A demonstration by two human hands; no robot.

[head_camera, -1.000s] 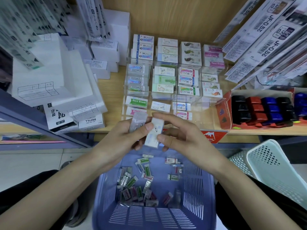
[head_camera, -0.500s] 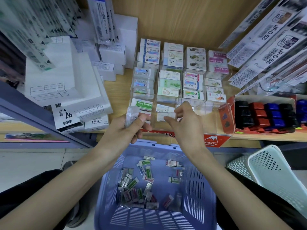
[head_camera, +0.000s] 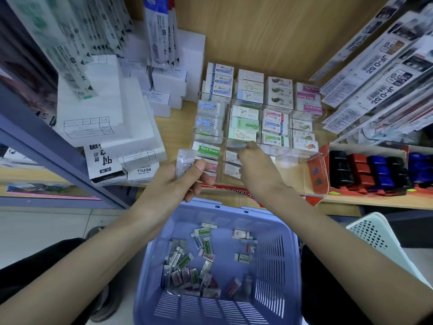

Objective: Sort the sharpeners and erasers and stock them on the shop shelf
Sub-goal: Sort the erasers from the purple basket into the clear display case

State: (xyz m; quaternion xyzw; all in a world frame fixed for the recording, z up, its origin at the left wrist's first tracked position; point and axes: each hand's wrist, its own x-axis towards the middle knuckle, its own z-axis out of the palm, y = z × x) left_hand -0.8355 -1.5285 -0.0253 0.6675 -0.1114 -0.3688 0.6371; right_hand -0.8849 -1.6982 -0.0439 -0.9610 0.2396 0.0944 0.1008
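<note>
At the centre of the frame, the right hand (head_camera: 257,170) reaches into the clear display tray (head_camera: 295,158) on the wooden shelf (head_camera: 180,118). Its fingertips (head_camera: 249,146) are bunched over a front compartment in the second column from the left. Blur hides whether they pinch an eraser; this cannot be told. Just left of centre, the left hand (head_camera: 171,184) grips a wrapped eraser (head_camera: 184,161) between thumb and fingers, upright, in front of the tray. The two hands are apart.

Recommended handling for the placing step:

1. Check the label against the stock already in the compartment. The green eraser (head_camera: 207,150) belongs to the column further left; do not mix types.
2. Lay each piece flat, label up, square with those beneath it.
3. Lower it straight down. The clear walls are hard to see and are probably easy to knock.
4. Keep the left hand's eraser clear of the tray front until the right hand is free.

Many loose erasers (head_camera: 187,268) lie in the blue basket (head_camera: 288,254) at lower centre, so most of the sorting appears to be ahead. The sharpeners (head_camera: 365,170) sit in a red box at the right edge of the shelf.
</note>
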